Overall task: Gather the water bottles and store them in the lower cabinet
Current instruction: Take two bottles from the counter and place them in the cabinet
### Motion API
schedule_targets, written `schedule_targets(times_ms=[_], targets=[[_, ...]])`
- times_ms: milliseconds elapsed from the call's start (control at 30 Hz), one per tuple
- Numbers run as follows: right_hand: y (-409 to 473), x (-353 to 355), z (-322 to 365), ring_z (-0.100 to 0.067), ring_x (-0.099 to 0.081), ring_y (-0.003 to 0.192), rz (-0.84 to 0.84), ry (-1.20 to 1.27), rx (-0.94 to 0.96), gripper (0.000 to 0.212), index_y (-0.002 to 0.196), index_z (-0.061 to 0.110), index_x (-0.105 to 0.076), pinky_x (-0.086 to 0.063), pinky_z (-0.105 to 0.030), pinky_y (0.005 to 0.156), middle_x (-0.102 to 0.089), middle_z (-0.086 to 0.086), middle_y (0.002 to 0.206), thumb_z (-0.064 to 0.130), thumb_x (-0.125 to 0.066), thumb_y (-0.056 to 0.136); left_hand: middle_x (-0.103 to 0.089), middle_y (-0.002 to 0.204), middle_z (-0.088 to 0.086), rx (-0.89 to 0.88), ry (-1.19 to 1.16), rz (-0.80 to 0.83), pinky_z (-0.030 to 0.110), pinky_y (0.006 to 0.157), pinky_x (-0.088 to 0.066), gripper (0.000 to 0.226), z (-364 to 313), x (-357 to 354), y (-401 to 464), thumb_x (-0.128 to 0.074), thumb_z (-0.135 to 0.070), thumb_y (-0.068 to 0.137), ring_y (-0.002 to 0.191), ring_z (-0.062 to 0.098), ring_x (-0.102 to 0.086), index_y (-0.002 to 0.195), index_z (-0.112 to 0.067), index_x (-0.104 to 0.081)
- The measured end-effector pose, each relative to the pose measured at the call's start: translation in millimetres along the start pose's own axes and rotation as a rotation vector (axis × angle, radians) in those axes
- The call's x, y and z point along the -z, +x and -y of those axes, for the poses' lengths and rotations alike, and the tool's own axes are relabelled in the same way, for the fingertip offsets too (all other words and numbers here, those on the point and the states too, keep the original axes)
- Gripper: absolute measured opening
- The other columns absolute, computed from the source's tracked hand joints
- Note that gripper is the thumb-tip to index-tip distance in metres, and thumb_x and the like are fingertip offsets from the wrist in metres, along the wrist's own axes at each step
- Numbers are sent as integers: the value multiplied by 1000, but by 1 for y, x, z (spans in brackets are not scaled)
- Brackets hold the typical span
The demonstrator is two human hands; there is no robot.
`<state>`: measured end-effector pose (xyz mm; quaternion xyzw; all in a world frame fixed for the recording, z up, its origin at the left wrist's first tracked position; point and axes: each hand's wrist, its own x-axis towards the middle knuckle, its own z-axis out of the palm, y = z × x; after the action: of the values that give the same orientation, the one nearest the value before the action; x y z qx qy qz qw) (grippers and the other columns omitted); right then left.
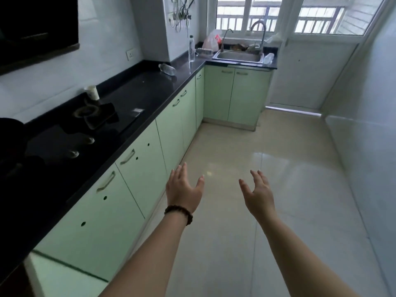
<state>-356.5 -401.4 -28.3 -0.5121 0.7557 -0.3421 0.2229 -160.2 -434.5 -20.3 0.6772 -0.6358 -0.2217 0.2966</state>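
— Along the black countertop (137,91) on my left, what do you count?

— Three water bottles, I think. An upright bottle (191,48) stands near the corner, well short of the sink (237,55). A second bottle (167,69) lies on its side a little nearer me. A third bottle (268,58) lies just right of the sink.

— And your hands?

— Both empty, fingers spread, held out over the pale floor (278,189). My left hand (183,189) is near the green cabinet doors (137,168); my right hand (258,192) is apart from it.

— How will they handle?

— Thin clear plastic, so light and easily dented, I judge. How full they are I cannot tell. I would wrap the fingers round the middle of the body. The lying ones may roll on that glossy stone.

— The room?

— Narrow kitchen, window (278,13) at the far end, all lower doors shut, so one needs opening.
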Motion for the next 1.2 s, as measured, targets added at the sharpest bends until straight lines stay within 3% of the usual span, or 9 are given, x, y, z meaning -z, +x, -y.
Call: schedule_targets(times_ms=[367, 867, 1200], targets=[[191, -28, 22, -22, -20, 145, 58, -8, 40, 57, 144, 14, -37, -21, -32, 114, -23, -9, 157, 37, -52, 94, -29, 157, 5, 51, -6, -2, 40, 119, -18, 74, -33, -57, 171, -52, -51, 91, 146, 21, -20, 150, -14, -27], [529, -126, 116, -19, -18, 145, 60, 20, 52, 57, 145, 14, -36, -20, -32, 114, -25, -7, 156, 37, -51, 95, -30, 157, 6, 73, 2, -40, 41, 118, -21, 76, -37, -94, 535, -50, -54, 91, 145, 23, -23, 151, -14, -27], [705, -171, 138, -17, -19, 145, 82, 36, 39, 56, 145, 17, -36, -20, -30, 113, -23, -4, 157, 37, -52, 94, -35, 154, 5, 104, 8, -56, 42, 116, -27, 76, -40, -137, 705, -51, -54, 89, 143, 21, -28, 149, -13, -31]])
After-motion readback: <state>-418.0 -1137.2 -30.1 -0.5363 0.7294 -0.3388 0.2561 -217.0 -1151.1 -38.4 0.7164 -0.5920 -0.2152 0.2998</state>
